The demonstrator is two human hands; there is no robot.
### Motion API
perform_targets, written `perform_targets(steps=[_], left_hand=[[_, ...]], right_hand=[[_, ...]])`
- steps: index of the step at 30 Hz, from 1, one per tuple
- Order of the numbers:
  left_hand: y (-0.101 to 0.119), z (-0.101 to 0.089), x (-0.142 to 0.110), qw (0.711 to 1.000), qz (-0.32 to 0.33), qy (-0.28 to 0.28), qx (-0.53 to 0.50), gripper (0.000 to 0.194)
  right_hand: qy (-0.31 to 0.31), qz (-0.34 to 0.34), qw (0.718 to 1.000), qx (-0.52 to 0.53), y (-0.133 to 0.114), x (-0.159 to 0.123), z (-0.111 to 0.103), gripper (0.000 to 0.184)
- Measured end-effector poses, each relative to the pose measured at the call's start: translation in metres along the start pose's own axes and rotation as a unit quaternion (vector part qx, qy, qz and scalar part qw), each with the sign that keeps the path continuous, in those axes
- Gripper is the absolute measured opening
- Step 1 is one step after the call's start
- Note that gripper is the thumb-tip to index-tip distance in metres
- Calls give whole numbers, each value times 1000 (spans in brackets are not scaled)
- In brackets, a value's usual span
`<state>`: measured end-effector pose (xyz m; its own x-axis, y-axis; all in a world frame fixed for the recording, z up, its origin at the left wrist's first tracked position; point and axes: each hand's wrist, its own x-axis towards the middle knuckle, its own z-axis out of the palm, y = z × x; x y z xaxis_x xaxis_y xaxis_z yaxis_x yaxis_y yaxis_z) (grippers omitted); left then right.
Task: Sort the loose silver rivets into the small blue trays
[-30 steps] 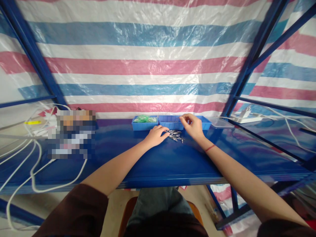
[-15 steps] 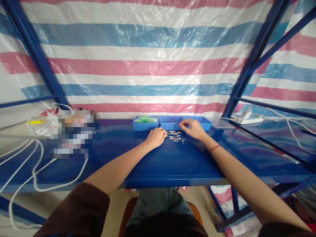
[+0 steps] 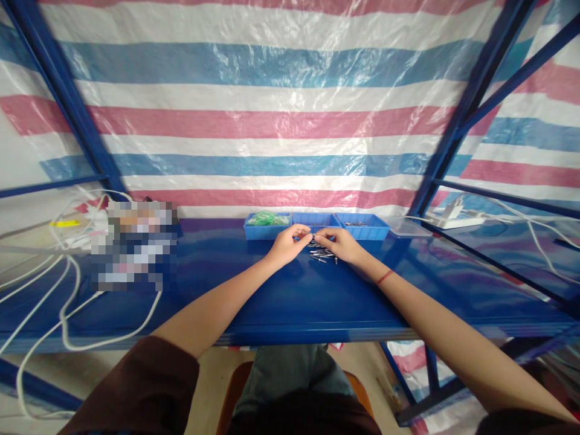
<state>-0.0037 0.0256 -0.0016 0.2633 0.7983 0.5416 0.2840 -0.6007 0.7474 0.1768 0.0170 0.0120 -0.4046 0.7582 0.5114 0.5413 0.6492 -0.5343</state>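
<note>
My left hand (image 3: pixel 290 244) and my right hand (image 3: pixel 339 243) meet fingertip to fingertip in front of the blue bins. Between them is a small metal pin (image 3: pixel 313 235), rivet-like and mostly hidden by the fingers; both hands pinch at it. Just below the fingertips, on the blue tabletop, lies a loose pile of slim silvery rivet-like pins (image 3: pixel 319 254), several of them side by side. My right hand partly covers the pile's right side.
Three blue bins stand in a row behind my hands: the left bin (image 3: pixel 268 233) holds green and clear plastic packets, the middle bin (image 3: pixel 312 219) and the right bin (image 3: pixel 362 231) hold small metal pieces. White cables (image 3: pixel 67 302) trail at left; a power strip (image 3: pixel 455 220) lies at right.
My right hand has moved left and down from the bins to meet my left hand. My left hand has risen slightly off the pile's edge, and a pin now shows between the fingertips.
</note>
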Motion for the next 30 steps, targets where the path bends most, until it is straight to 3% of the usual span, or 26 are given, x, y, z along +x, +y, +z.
perform_targets(steps=[8,14,18,25,30], left_hand=[[-1,0,3,996,-13,19,-83,19],[-2,-1,3,993,1,-7,-116,16],[0,0,2,996,21,-3,-81,17],[6,-5,-1,995,90,11,31,16],[3,-6,0,994,89,9,58,14]], right_hand=[[7,6,998,58,1,0,3,38],[1,12,998,57,0,0,4,37],[3,11,998,60,0,0,5,36],[97,16,995,31,-2,1,1,31],[126,9,992,22,-7,1,-2,29]])
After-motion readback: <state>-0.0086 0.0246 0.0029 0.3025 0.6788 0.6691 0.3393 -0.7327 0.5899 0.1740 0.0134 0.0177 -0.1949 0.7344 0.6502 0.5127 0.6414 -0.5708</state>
